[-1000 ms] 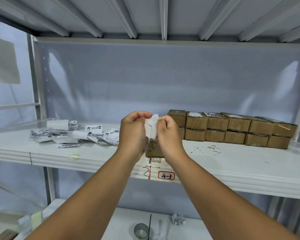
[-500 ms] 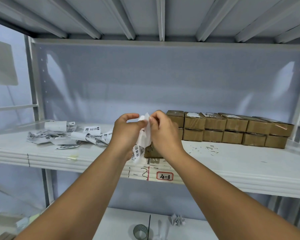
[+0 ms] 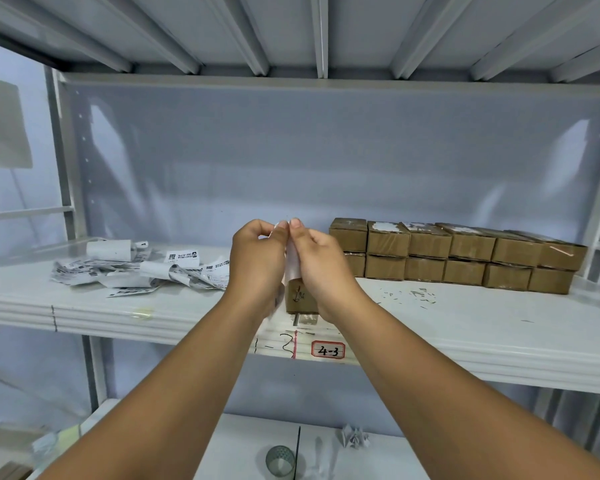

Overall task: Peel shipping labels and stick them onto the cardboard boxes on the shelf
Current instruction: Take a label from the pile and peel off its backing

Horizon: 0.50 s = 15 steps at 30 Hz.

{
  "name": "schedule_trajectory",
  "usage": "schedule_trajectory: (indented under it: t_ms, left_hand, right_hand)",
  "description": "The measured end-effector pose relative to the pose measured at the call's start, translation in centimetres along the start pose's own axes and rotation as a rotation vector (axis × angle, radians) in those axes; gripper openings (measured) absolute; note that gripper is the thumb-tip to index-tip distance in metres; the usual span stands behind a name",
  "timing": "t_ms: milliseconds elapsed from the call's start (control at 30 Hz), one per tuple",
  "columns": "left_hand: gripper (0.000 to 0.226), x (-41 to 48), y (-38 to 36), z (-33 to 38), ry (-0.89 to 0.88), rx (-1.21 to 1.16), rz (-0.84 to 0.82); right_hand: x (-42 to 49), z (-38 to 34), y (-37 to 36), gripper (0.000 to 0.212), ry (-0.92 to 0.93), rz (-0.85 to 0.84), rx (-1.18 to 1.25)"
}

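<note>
Both hands are raised in front of the white shelf. My left hand and my right hand pinch the top edge of a white shipping label between thumbs and fingertips; the strip hangs down between them. Right behind the hands a single small cardboard box with handwriting on its front stands near the shelf's front edge. A two-high row of several cardboard boxes runs along the back right of the shelf, some with white paper remnants on top.
A heap of loose printed labels and backing strips lies on the shelf's left side. Small paper scraps dot the shelf right of the hands. A tag reading 4-3 marks the front edge. Below, a lower shelf holds a mesh cup and crumpled paper.
The hands have drawn close together at the label's top edge. The barcode end that hung out by my left wrist half a second ago is now hidden between the hands.
</note>
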<state>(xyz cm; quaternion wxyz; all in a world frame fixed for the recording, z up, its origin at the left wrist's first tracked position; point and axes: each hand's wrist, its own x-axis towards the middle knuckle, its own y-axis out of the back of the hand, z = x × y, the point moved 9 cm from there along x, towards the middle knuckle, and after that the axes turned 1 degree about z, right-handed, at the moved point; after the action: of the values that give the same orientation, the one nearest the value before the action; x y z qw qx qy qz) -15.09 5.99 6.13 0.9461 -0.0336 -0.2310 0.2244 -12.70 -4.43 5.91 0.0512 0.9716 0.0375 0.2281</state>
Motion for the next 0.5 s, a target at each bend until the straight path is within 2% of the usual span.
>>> schedule_trajectory:
  t_ms: [200,333,500]
  left_hand:
    - [0.022,0.4,-0.2,-1.1,0.068,-0.001,-0.048]
    - [0.021,0.6,-0.2,-1.9,0.113,0.000,-0.060]
    - [0.023,1.1,-0.2,-2.2,0.138,-0.003,-0.035]
  right_hand:
    - [0.3,0.8,0.4,0.054,-0.016,0.063,-0.074]
    - [0.6,1.5,0.7,0.045,-0.024,0.055,-0.147]
    - [0.8,1.3,1.4,0.048,-0.024,0.079,-0.223]
